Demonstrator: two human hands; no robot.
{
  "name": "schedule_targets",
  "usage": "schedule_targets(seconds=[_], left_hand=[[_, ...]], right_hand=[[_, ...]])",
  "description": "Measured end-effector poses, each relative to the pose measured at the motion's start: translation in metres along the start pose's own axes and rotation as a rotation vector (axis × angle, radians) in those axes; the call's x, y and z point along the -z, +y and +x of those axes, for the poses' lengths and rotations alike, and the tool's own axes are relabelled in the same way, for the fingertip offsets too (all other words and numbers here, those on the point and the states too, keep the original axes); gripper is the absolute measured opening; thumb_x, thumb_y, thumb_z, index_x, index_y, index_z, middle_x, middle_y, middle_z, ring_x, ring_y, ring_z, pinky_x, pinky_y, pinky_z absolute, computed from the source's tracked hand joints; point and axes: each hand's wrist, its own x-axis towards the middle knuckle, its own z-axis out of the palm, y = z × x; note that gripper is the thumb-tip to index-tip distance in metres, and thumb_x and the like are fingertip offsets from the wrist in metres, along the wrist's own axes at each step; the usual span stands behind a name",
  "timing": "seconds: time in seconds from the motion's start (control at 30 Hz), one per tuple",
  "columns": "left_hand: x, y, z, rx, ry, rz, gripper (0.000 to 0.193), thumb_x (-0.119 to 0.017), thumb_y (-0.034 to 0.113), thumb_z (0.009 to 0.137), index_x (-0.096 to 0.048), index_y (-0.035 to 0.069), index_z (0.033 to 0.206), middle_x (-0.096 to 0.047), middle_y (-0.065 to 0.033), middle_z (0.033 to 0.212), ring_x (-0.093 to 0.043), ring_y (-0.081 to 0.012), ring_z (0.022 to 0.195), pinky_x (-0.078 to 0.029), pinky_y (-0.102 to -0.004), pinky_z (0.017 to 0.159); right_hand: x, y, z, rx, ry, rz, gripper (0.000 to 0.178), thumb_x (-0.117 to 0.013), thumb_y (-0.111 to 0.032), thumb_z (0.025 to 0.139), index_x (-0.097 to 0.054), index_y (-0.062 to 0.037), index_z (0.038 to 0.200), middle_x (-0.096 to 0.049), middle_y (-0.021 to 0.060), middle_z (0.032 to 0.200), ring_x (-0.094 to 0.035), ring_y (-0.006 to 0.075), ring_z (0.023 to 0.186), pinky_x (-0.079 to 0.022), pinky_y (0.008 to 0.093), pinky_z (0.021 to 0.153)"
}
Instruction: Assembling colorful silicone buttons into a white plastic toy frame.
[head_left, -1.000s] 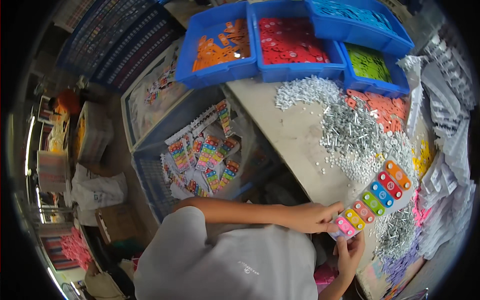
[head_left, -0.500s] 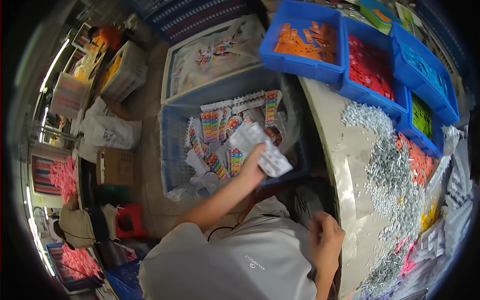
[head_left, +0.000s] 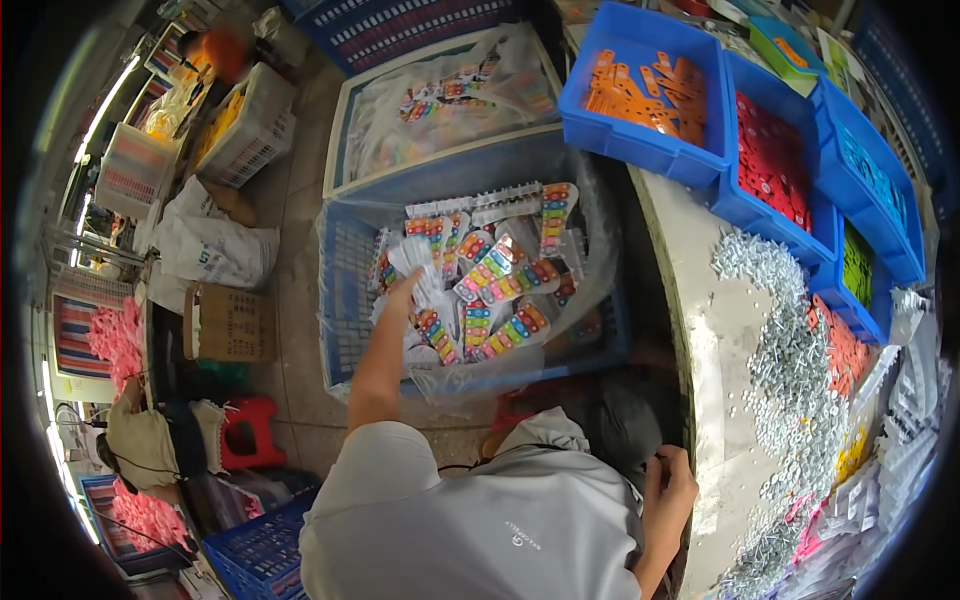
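Observation:
My left hand [head_left: 402, 292] reaches over the lined crate, its fingers closed on a white ridged plastic piece [head_left: 428, 280], slightly blurred, at the left of the pile. Under and beside it lie several toy xylophones [head_left: 520, 283] with rainbow-coloured bars, some face up, others showing white sides. A blue crate [head_left: 345, 300] with a clear plastic liner [head_left: 598, 240] holds them. Low on the right, my right hand [head_left: 670, 485] hangs beside the worktable's edge, near the dark-clothed knee. Its fingers are curled in; whatever is between them, if anything, is hidden.
The worktable [head_left: 712, 400] on the right carries blue bins [head_left: 645, 150] of coloured bars and heaped metal screws [head_left: 790, 350]. A covered white-rimmed crate [head_left: 345, 130] stands beyond. At left are a cardboard box [head_left: 232, 322], a red stool [head_left: 250, 430] and a seated person [head_left: 150, 435].
My left hand has moved left and away from me with the white piece, uncovering xylophones in the crate's middle. My right hand has shifted slightly, its fingers curled. The view has turned a little.

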Motion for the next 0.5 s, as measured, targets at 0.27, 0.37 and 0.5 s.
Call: schedule_targets(seconds=[0.27, 0.37, 0.5], left_hand=[[0.095, -0.011, 0.108, -0.45, 0.462, 1.07, 0.027, -0.074, 0.026, 0.082, -0.071, 0.003, 0.095, -0.073, -0.0152, 0.086, -0.071, -0.0317, 0.074, -0.055, -0.0433, 0.064], [0.032, -0.049, 0.054, -0.505, 0.546, 0.738, 0.029, -0.072, 0.018, 0.082, -0.068, -0.004, 0.101, -0.072, -0.0224, 0.092, -0.071, -0.0351, 0.074, -0.055, -0.0434, 0.067], [-0.206, 0.0, -0.155, -0.622, -0.098, 0.39, 0.011, -0.064, 0.004, 0.092, -0.062, 0.001, 0.102, -0.068, -0.0087, 0.093, -0.064, -0.0216, 0.092, -0.05, -0.0341, 0.083]], right_hand=[[0.0, 0.001, 0.002, 0.073, 0.004, 0.021, 0.01, -0.062, 0.002, 0.091, -0.06, 0.0007, 0.101, -0.06, 0.0146, 0.069, -0.054, 0.0242, 0.058, -0.044, 0.0336, 0.057], [-0.002, -0.016, -0.001, 0.043, 0.002, 0.032, 0.009, -0.063, 0.002, 0.091, -0.06, 0.001, 0.1, -0.061, 0.015, 0.07, -0.055, 0.023, 0.058, -0.044, 0.033, 0.057], [0.004, 0.014, -0.008, 0.006, 0.15, -0.017, 0.007, -0.064, 0.002, 0.091, -0.062, 0.0012, 0.098, -0.063, 0.0147, 0.072, -0.055, 0.0203, 0.058, -0.044, 0.0315, 0.056]])
